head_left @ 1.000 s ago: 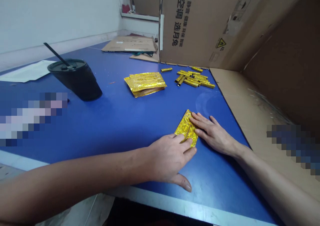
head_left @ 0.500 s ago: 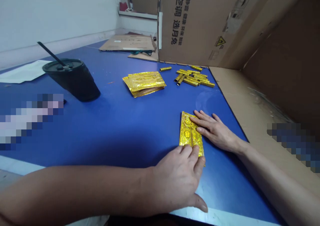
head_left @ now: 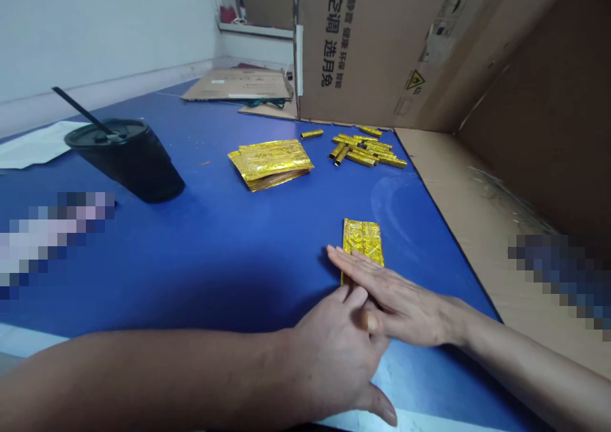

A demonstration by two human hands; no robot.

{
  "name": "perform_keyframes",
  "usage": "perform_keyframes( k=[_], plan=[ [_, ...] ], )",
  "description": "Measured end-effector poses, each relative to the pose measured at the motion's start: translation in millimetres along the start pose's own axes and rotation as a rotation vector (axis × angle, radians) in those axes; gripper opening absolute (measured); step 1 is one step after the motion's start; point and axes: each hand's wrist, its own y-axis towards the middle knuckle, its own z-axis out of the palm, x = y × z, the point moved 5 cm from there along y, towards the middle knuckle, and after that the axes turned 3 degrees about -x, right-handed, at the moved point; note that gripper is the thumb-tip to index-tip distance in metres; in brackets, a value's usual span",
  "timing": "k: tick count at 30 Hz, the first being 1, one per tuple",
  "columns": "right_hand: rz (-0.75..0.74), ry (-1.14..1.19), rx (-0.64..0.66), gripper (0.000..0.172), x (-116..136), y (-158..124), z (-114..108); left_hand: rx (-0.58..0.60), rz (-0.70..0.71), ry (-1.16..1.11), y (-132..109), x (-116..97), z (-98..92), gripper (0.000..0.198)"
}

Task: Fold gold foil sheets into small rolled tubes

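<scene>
- Here's the embossed gold foil sheet [head_left: 363, 236], flat on the blue tabletop [head_left: 214, 228], nearer the person than the stack of gold foil sheets [head_left: 272, 161] and to its right.
- Right hand [head_left: 405, 305], also nearer and right of that stack: flat, fingers straight and close together, slanting across the sheet and over the left fingers, clasping nothing that shows.
- Left hand [head_left: 334, 355]: thumb stuck well out, fingers bent at the sheet's near part; the tips are hidden, so whether they pinch it, I can't make out.
- Handling, by the look of it: feather-light, thin, likely to take a crease, slick on the shiny face, easily crumpled.
- Best hold, I'd say: flat fingertips on the middle, or a soft pinch at the side edges.
- Gold foil tubes [head_left: 360, 158] lie right of the stack.
</scene>
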Motion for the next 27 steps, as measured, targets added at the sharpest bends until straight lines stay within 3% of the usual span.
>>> perform_keyframes(
  k=[6,11,18,22,27],
  plan=[
    [0.008,-0.087,-0.072,0.075,-29.0,29.7,-16.4,0.015,-0.013,0.022,-1.7,-1.1,1.2,0.090],
    [0.071,-0.306,-0.107,0.072,-52.8,54.7,-24.8,0.033,-0.011,0.027,-2.4,-0.8,0.2,0.088],
    [0.249,-0.526,-0.153,0.067,-80.0,80.4,-38.7,0.022,0.006,0.037,-0.7,-1.8,-0.6,0.085],
    [0.347,-0.540,-0.203,0.065,-89.5,76.2,-43.2,0.021,0.002,0.011,-3.6,9.5,-2.5,0.077],
    [0.667,-0.570,-0.396,0.064,-111.4,41.0,-53.2,0.069,0.009,0.062,-13.7,46.8,-6.2,0.055]
  ],
)
